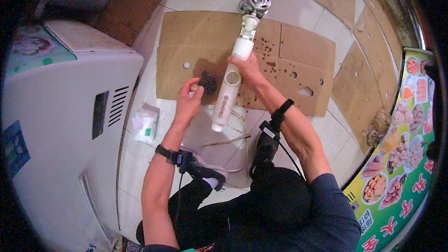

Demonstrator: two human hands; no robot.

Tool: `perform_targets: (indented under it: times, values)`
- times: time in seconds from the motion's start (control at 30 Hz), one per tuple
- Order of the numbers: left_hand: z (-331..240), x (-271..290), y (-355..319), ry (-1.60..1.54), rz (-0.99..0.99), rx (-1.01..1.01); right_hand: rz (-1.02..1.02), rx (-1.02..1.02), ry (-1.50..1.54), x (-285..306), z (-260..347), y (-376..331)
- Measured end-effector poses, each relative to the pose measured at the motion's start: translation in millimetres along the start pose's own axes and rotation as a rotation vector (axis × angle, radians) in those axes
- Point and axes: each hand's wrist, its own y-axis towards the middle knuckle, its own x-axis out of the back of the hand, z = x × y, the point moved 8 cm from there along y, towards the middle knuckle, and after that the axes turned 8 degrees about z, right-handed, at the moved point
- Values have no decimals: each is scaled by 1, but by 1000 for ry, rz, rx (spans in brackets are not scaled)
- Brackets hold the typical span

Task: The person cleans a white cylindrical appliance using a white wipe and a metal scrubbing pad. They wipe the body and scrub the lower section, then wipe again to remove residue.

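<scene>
Fingers wrapped, my right hand (247, 69) grips the middle of a long white stick-shaped appliance (227, 94) with a round dial and several buttons. It slants over the cardboard, its far end bearing a clear-walled section and a round metal head (257, 3) with slots. Left of it, my left hand (189, 99) is closed, with the fingertips pinching a dark, rough scouring pad (207, 82). The pad is beside the white body, apart from it. Part of the appliance is hidden under my right fingers.
Flattened cardboard (186, 32) with wet stains lies on the white tiles. A large white cabinet (88, 93) stands left; a colourful food sign (396, 154) stands right. A white packet (146, 122) and a pale hose or cord (243, 151) lie near my shoes (203, 165).
</scene>
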Motion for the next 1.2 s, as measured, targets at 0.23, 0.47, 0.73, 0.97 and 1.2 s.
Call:
perform_targets:
  times: [0.23, 0.47, 0.73, 0.97, 1.2]
  values:
    - [-19, -1, -10, -253, 123, 92, 666, 10, 1069, -13, 47, -54]
    - [-97, -27, -16, -142, 224, -217, 367, -388, 874, 3, -8, -91]
    - [-149, -113, -78, 562, 508, -884, 272, -308, 984, 8, -7, -92]
    - [-162, -156, 77, 758, 281, -724, 626, -99, 1062, -6, 19, -98]
    - [-143, -156, -17, 891, 573, -797, 601, -142, 1274, -3, 10, -98]
